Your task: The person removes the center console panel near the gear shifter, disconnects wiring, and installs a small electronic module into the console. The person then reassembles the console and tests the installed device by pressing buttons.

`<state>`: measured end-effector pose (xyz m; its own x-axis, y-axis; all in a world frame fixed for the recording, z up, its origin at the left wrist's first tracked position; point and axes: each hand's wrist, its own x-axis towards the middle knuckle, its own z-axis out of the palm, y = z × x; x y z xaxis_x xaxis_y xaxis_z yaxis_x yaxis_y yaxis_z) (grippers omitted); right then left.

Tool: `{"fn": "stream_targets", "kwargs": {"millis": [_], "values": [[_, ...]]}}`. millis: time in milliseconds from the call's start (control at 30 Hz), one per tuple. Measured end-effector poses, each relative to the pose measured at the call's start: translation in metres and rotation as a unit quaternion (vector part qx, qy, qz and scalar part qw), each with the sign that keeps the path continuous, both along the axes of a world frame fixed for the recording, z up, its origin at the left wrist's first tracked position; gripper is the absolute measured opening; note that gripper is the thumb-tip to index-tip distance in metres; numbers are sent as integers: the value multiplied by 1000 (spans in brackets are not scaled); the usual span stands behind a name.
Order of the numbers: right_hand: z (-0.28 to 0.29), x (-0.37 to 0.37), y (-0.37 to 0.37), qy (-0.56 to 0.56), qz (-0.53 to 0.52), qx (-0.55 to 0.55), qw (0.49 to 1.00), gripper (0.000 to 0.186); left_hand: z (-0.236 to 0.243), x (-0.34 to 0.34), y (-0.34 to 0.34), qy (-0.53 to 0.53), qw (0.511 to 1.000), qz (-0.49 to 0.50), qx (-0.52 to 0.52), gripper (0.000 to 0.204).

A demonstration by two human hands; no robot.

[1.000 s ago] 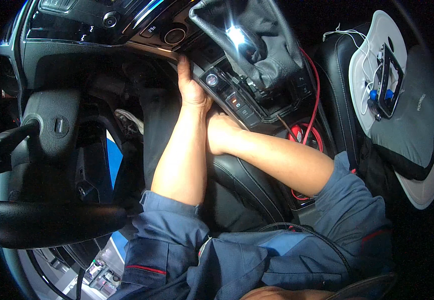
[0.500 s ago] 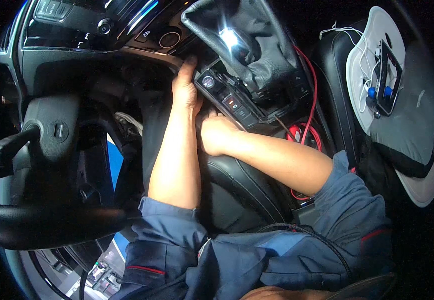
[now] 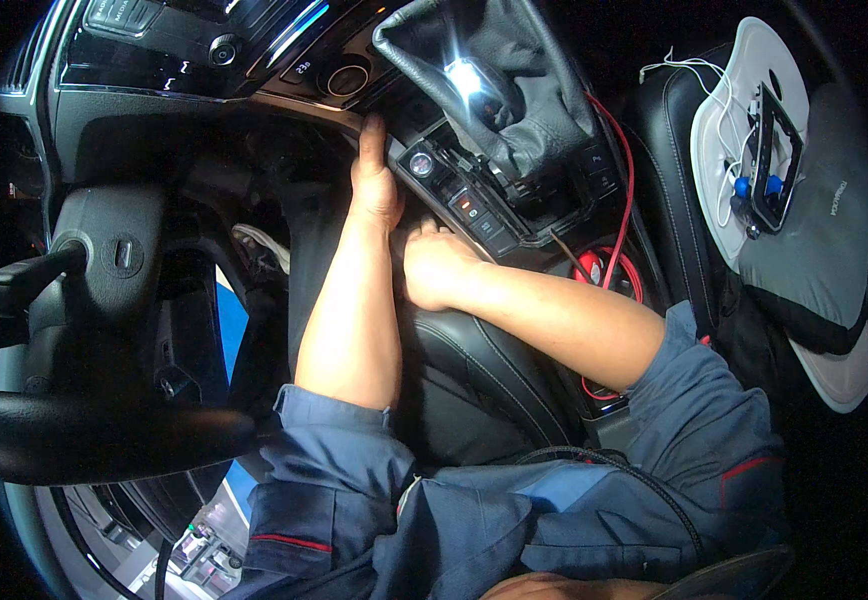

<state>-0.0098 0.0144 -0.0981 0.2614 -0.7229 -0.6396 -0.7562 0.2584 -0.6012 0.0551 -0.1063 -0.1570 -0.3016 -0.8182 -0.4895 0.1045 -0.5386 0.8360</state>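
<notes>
Both my hands are at the driver's side of a car's centre console (image 3: 459, 222). My left hand (image 3: 376, 188) presses against its side edge near the dashboard, thumb stretched up along the trim and the other fingers out of sight. Nearer to me, my right hand (image 3: 439, 262) is closed, its fingers curled in against the console's lower side; what they hold is hidden. Beside them lies the switch panel (image 3: 474, 215) with a round start button (image 3: 421, 163). The grey leather gear-lever boot (image 3: 514, 90) is pulled up loose over the opened shifter frame, a bright light glaring on it.
A red cable (image 3: 630, 170) runs along the console's far side to a coil. On the passenger seat lie a black trim frame (image 3: 776, 170), white cords and a grey cushion-like piece (image 3: 824, 230). The steering wheel (image 3: 104, 435) and a column stalk (image 3: 29, 285) are at the left.
The view has shifted slightly. My left thumb now lies straighter up along the console edge; my right hand stays at the lower side with its fingers curled.
</notes>
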Motion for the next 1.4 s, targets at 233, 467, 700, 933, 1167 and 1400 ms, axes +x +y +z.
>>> {"fn": "stream_targets", "kwargs": {"millis": [233,467,700,933,1167,1400], "values": [[5,-4,0,-13,-7,6,1000,67,-12,2,-2,16,1000,-3,-8,101],[8,-5,0,-15,-18,2,1000,65,-4,6,4,52,998,-34,15,109],[7,-7,-4,-35,0,36,999,67,-1,-3,10,114,993,-19,26,103],[7,-3,-2,-8,-20,25,999,66,3,-5,9,113,993,-26,16,97],[-6,5,-1,9,-22,26,999,68,5,-6,9,69,997,-4,-22,92],[-12,4,-1,-6,-3,33,999,65,9,-9,12,116,993,12,-5,93]]}}
